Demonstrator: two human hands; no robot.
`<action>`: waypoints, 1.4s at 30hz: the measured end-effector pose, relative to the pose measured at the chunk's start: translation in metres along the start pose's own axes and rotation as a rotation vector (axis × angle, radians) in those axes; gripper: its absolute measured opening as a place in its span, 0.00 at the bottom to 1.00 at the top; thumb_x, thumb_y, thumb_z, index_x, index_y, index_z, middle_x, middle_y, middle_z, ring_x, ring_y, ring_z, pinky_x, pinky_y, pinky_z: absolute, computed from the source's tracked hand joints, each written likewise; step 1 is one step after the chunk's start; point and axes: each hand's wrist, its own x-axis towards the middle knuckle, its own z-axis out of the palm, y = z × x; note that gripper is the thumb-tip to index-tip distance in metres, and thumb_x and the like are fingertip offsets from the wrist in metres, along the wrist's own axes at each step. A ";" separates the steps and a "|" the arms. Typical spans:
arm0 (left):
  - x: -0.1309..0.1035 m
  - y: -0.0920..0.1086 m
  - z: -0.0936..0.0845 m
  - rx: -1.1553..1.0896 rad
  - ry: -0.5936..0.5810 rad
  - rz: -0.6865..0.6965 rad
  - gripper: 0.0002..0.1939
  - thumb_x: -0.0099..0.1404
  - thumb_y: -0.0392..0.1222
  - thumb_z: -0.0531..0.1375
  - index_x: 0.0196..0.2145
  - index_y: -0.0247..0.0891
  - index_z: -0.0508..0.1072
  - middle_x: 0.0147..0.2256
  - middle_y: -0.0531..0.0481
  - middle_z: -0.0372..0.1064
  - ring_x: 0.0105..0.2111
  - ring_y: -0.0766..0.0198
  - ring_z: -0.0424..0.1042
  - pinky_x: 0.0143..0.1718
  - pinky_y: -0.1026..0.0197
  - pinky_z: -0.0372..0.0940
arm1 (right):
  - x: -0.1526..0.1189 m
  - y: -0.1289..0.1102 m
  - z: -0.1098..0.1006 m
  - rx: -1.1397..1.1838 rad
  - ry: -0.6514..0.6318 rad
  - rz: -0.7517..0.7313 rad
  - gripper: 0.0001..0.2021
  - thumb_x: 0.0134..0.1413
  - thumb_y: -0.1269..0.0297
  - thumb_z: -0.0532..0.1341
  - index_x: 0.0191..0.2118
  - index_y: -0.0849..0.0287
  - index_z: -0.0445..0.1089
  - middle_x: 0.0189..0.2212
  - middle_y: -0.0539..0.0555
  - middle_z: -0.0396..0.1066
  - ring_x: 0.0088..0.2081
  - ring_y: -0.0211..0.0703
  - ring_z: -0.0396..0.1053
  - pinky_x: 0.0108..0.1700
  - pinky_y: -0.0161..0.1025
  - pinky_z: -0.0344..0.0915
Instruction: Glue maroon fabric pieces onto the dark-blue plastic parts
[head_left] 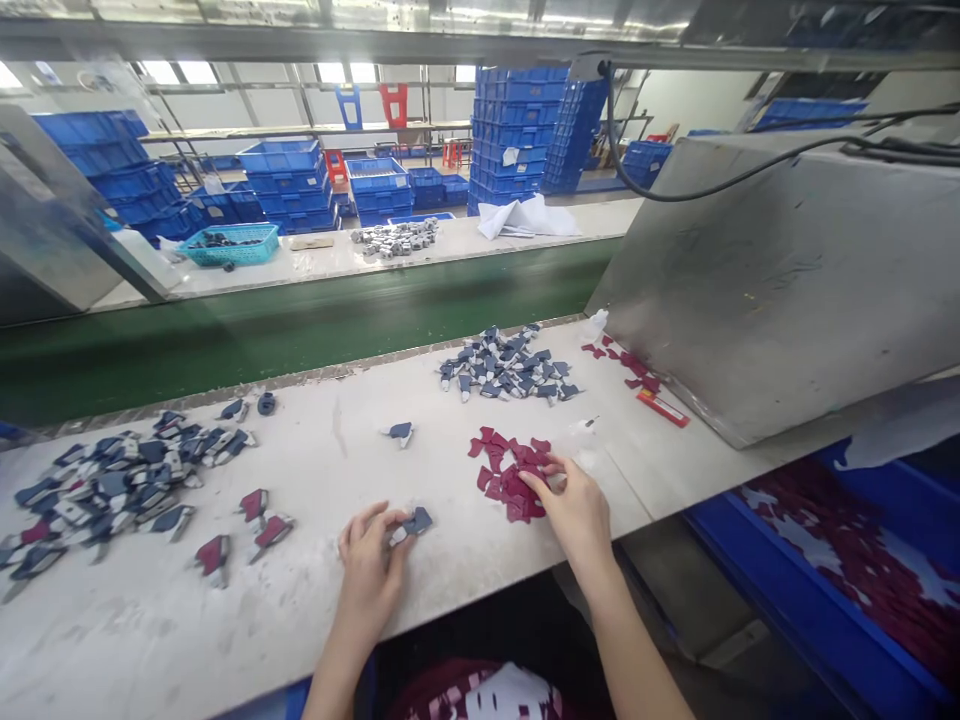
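My left hand rests at the front of the white table, its fingers closed on a small navy and grey plastic part. Over to the right, my right hand reaches into a pile of flat maroon pieces, thumb and forefinger at its edge; whether a piece is pinched between them is hard to see. One more navy and grey part lies alone beyond my left hand. Behind the maroon pile is a heap of navy and grey parts. Three parts with maroon faces lie left of my left hand.
A large heap of navy and grey parts covers the table's left side. A green conveyor belt runs behind the table. A metal housing stands at right, near a red and yellow packet. A blue bin holds maroon pieces below.
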 end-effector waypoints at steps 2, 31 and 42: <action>0.000 0.001 -0.002 -0.041 0.000 -0.027 0.07 0.65 0.41 0.58 0.40 0.44 0.75 0.42 0.43 0.78 0.53 0.42 0.71 0.55 0.34 0.59 | 0.004 -0.001 0.004 -0.028 -0.004 -0.018 0.21 0.45 0.48 0.67 0.42 0.57 0.77 0.29 0.53 0.77 0.30 0.49 0.70 0.33 0.42 0.63; 0.004 0.089 0.000 -0.788 0.098 -0.218 0.12 0.63 0.37 0.64 0.44 0.44 0.83 0.43 0.50 0.81 0.43 0.53 0.81 0.47 0.57 0.77 | -0.062 -0.098 -0.010 0.713 -0.299 0.211 0.16 0.43 0.50 0.73 0.28 0.58 0.77 0.25 0.53 0.76 0.27 0.42 0.71 0.30 0.36 0.70; 0.001 0.106 -0.005 -0.956 0.122 -0.322 0.13 0.58 0.36 0.67 0.42 0.41 0.84 0.39 0.49 0.82 0.37 0.56 0.83 0.44 0.59 0.78 | -0.065 -0.110 -0.022 0.754 -0.234 0.125 0.09 0.46 0.58 0.72 0.27 0.58 0.78 0.25 0.52 0.75 0.28 0.42 0.74 0.32 0.35 0.74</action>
